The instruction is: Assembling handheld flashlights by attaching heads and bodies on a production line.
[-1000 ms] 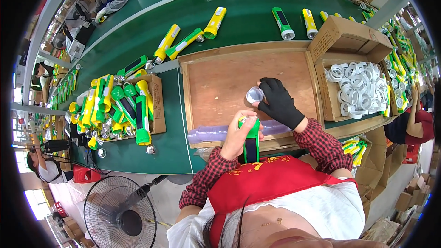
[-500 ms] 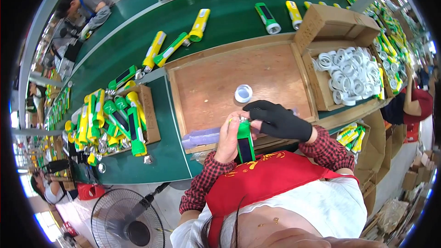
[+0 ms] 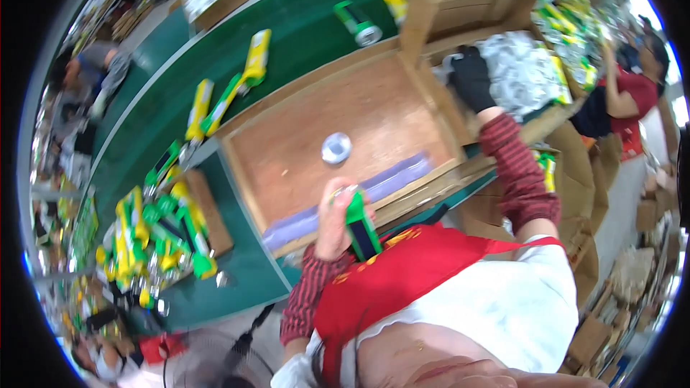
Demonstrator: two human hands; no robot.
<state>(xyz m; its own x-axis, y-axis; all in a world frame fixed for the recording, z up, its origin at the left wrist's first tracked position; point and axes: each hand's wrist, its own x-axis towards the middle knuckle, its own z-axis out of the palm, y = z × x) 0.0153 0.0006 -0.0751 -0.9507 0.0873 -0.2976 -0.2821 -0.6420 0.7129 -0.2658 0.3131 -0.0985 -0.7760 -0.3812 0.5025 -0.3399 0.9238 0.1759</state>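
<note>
My bare left hand is wrapped round a green flashlight with a dark panel, its silvery head end pointing away from me, above the near edge of the wooden tray. Away to the right, my right hand, in a black fingerless glove, reaches into a cardboard box at the pile of white plastic rings. Its fingers are blurred and partly hidden among the rings. A single white-rimmed round piece lies in the tray.
A purple strip runs along the tray's near side. Yellow and green flashlights lie on the green belt beyond. At left, more flashlights fill a carton. A fan stands lower left; co-workers are at both sides.
My right hand has left the flashlight's head and moved right and away into the box of rings. My left hand still holds the flashlight. The whole view has turned and shifted.
</note>
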